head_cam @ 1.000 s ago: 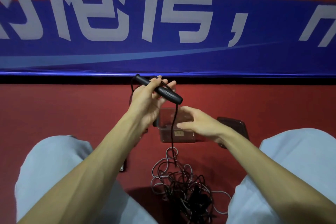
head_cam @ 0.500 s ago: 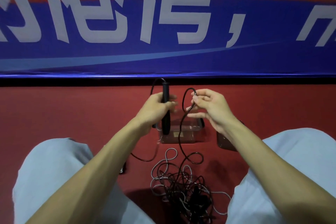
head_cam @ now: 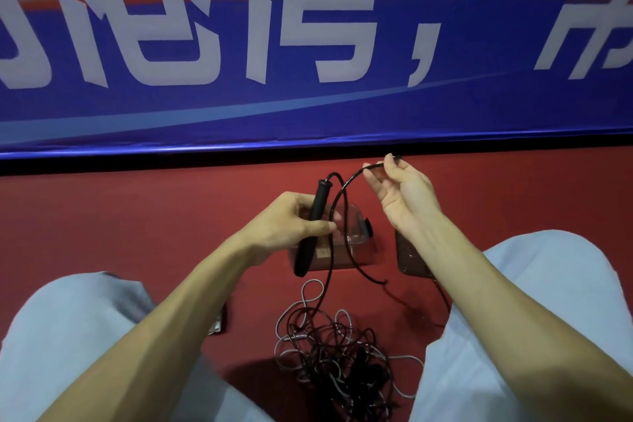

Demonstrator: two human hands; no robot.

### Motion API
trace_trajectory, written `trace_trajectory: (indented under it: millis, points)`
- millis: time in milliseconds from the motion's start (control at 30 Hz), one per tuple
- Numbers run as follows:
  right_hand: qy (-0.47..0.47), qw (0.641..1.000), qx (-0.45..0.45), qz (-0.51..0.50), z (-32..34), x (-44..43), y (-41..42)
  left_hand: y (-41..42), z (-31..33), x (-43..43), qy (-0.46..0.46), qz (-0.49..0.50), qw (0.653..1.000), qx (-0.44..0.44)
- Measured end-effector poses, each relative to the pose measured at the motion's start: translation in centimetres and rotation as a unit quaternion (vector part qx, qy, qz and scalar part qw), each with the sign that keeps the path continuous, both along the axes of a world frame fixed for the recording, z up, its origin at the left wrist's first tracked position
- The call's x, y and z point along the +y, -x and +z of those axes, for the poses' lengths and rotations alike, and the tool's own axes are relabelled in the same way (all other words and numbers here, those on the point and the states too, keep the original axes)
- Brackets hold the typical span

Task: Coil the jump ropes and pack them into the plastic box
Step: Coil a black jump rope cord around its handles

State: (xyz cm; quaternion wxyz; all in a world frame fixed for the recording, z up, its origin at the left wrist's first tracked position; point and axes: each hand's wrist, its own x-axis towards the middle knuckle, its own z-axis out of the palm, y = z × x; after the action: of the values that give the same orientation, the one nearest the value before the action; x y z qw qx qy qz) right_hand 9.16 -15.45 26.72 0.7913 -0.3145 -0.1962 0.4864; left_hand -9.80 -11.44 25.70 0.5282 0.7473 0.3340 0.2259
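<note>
My left hand (head_cam: 286, 221) grips a black jump-rope handle (head_cam: 313, 223), which stands nearly upright above the clear plastic box (head_cam: 356, 247) on the red floor. From the handle's top the black cord (head_cam: 346, 188) arcs right to my right hand (head_cam: 402, 193), whose fingertips pinch it at about the height of the handle's top. Below, the cord drops in loops past the box to a tangled pile of black and grey ropes (head_cam: 337, 356) between my knees.
A dark lid (head_cam: 411, 257) lies on the floor right of the box, partly behind my right forearm. A small dark object (head_cam: 219, 324) lies by my left knee. A blue banner with white characters (head_cam: 308, 44) fills the far side.
My right hand has lifted the cord up and to the right, widening the loop. The handle in my left hand has tilted slightly, its bottom end now lower left.
</note>
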Motion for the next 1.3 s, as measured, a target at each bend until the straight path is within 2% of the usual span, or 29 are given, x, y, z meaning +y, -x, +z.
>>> trace_trajectory:
  millis: [167, 233, 300, 433, 533, 633, 700, 733, 833, 900, 1067, 1200, 1300]
  points:
    - [0.014, 1.000, -0.008, -0.004, 0.0, 0.1, 0.5, -0.3, 0.4, -0.1, 0.048, 0.077, 0.989, -0.115]
    - [0.026, 0.998, -0.050, 0.013, -0.2, 0.1, 0.7, -0.4, 0.9, -0.3, 0.093, 0.105, 0.972, -0.187]
    - [0.054, 0.988, -0.134, 0.046, -0.6, 0.2, 0.9, -0.5, 1.4, -0.3, 0.143, 0.130, 0.949, -0.250]
    - [0.126, 0.915, -0.357, 0.140, -1.7, 0.1, 1.8, -0.2, 1.9, 0.1, 0.191, 0.181, 0.903, -0.340]
    - [0.149, 0.851, -0.463, 0.197, -2.8, 0.0, 2.9, 0.1, 1.9, 0.7, 0.224, 0.228, 0.855, -0.408]
    - [0.142, 0.794, -0.529, 0.263, -4.0, 0.0, 3.7, 0.6, 1.6, 1.4, 0.257, 0.247, 0.818, -0.452]
    - [0.130, 0.784, -0.539, 0.278, -4.3, -0.1, 4.1, 0.6, 1.5, 1.5, 0.272, 0.240, 0.802, -0.475]
    - [0.129, 0.791, -0.535, 0.268, -4.3, -0.2, 4.2, 0.6, 1.6, 1.5, 0.274, 0.234, 0.800, -0.480]
    - [0.150, 0.823, -0.501, 0.221, -4.3, -0.1, 4.1, 0.2, 1.6, 1.4, 0.260, 0.223, 0.813, -0.471]
    - [0.151, 0.837, -0.492, 0.188, -4.1, 0.0, 3.9, 0.1, 1.6, 1.4, 0.232, 0.229, 0.837, -0.438]
    - [0.104, 0.872, -0.463, 0.118, -2.7, -0.3, 3.7, -0.1, 0.5, 1.4, 0.093, 0.225, 0.942, -0.232]
    - [0.066, 0.907, -0.410, 0.072, -1.5, -0.6, 3.0, -0.2, -0.3, 1.5, -0.010, 0.179, 0.975, -0.130]
    - [0.037, 0.943, -0.326, 0.047, -0.7, -0.7, 2.3, -0.2, -0.6, 1.2, -0.049, 0.107, 0.992, -0.048]
